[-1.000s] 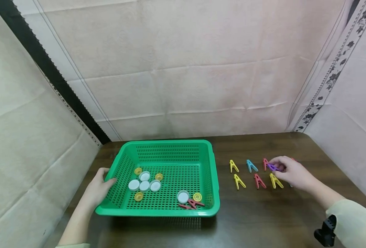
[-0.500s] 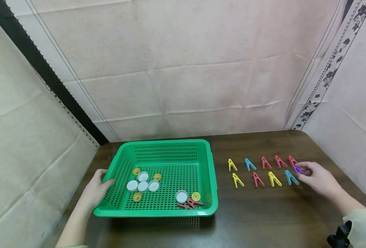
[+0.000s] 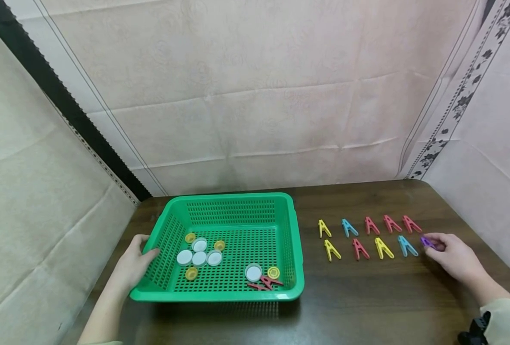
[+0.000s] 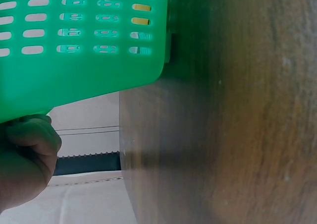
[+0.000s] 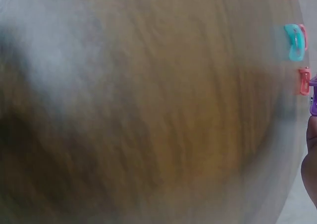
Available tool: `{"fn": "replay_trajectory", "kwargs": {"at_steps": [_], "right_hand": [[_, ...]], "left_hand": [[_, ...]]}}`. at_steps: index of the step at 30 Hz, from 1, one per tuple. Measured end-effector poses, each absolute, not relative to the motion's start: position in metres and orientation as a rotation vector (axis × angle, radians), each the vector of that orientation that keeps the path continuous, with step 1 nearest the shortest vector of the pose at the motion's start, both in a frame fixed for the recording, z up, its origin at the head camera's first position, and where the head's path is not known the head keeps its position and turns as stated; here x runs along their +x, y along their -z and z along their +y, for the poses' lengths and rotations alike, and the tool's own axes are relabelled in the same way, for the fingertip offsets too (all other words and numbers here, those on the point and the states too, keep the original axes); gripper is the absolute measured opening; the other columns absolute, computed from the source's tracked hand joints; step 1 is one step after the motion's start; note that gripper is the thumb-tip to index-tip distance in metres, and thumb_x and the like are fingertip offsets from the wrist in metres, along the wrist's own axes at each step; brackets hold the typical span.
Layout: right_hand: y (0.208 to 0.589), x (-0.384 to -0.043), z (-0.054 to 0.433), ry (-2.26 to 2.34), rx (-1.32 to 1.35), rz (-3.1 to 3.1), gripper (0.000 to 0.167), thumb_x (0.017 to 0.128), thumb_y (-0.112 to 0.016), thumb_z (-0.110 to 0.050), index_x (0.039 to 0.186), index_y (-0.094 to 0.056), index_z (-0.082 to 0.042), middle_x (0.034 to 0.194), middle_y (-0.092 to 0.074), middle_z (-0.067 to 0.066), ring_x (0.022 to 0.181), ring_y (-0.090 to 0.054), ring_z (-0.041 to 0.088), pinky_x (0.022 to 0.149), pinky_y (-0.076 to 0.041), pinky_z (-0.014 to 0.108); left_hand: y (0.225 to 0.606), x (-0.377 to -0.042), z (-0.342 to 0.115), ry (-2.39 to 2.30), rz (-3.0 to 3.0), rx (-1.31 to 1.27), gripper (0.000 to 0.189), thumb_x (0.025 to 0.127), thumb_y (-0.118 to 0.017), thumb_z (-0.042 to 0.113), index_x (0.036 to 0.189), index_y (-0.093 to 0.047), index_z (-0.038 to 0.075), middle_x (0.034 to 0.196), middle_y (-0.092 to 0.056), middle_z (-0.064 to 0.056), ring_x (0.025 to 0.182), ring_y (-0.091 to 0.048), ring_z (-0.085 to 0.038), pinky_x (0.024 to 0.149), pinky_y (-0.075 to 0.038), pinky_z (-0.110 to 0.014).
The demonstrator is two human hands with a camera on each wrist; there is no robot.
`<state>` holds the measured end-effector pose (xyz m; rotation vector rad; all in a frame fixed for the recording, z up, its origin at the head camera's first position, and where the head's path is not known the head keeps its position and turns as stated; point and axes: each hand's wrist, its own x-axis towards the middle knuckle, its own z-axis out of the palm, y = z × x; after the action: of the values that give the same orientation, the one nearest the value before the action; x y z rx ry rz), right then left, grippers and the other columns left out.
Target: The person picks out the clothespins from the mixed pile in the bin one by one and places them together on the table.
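A green plastic basket (image 3: 233, 295) stands on the left half of the table, and my left hand (image 3: 133, 263) grips its left rim, thumb on the inner side. In the left wrist view the curled fingers (image 4: 42, 135) show under the rim. At the right, my right hand (image 3: 455, 256) pinches a purple clothespin (image 3: 428, 243) between thumb and fingers, at the right end of the front row. Beside it lies a blue clothespin (image 3: 407, 247); behind it, a red clothespin (image 3: 411, 224). The right wrist view catches only the thumb and part of the purple clothespin (image 5: 314, 96).
Two rows of yellow, blue and red clothespins lie right of the basket, among them a yellow clothespin (image 3: 384, 248). Inside the basket are several white caps (image 3: 214, 258), several yellow discs (image 3: 191, 273) and red clothespins (image 3: 268, 282). Cloth walls (image 3: 259, 120) enclose the wooden table (image 3: 345, 306).
My right hand has carried the purple clothespin rightward, past the red ones, to the end of the front row. My left hand stays on the basket rim.
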<state>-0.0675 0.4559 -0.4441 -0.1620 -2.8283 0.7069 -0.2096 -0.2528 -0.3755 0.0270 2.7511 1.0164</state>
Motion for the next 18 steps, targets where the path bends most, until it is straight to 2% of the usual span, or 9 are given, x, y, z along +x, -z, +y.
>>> {"fn": "replay_trajectory", "kwargs": {"at_steps": [5, 10, 13, 18], "right_hand": [[0.45, -0.068, 0.456, -0.701, -0.21, -2.864, 0.032, 0.085, -0.066, -0.013, 0.107, -0.061, 0.01, 0.091, -0.063, 0.017, 0.074, -0.051, 0.006, 0.06, -0.042, 0.027], [0.456, -0.068, 0.455, -0.682, -0.231, -2.843, 0.031, 0.084, -0.066, -0.012, 0.105, -0.061, 0.01, 0.092, -0.063, 0.021, 0.074, -0.055, 0.01, 0.06, -0.041, 0.026], [0.458, -0.068, 0.454, -0.673, -0.26, -2.83, 0.031, 0.085, -0.064, -0.013, 0.105, -0.061, 0.01, 0.094, -0.062, 0.024, 0.078, -0.059, 0.022, 0.063, -0.042, 0.032], [0.46, -0.068, 0.451, -0.665, -0.299, -2.838, 0.032, 0.086, -0.061, -0.016, 0.105, -0.06, 0.011, 0.098, -0.056, 0.031, 0.087, -0.056, 0.042, 0.07, -0.042, 0.051]], "left_hand": [[0.375, -0.209, -0.252, -1.024, 2.747, 0.025, 0.058, 0.096, -0.047, 0.041, 0.137, -0.028, 0.004, 0.114, -0.05, -0.02, 0.079, -0.054, -0.023, 0.06, -0.043, -0.034], [0.376, -0.209, -0.252, -1.026, 2.753, 0.028, 0.057, 0.096, -0.048, 0.04, 0.136, -0.029, 0.004, 0.115, -0.05, -0.02, 0.079, -0.055, -0.023, 0.06, -0.043, -0.033], [0.376, -0.209, -0.252, -1.028, 2.756, 0.028, 0.057, 0.096, -0.048, 0.04, 0.136, -0.029, 0.004, 0.114, -0.051, -0.02, 0.078, -0.055, -0.023, 0.06, -0.044, -0.033], [0.375, -0.208, -0.252, -1.026, 2.757, 0.024, 0.056, 0.096, -0.048, 0.039, 0.136, -0.029, 0.004, 0.113, -0.051, -0.019, 0.078, -0.055, -0.023, 0.06, -0.044, -0.033]]}}
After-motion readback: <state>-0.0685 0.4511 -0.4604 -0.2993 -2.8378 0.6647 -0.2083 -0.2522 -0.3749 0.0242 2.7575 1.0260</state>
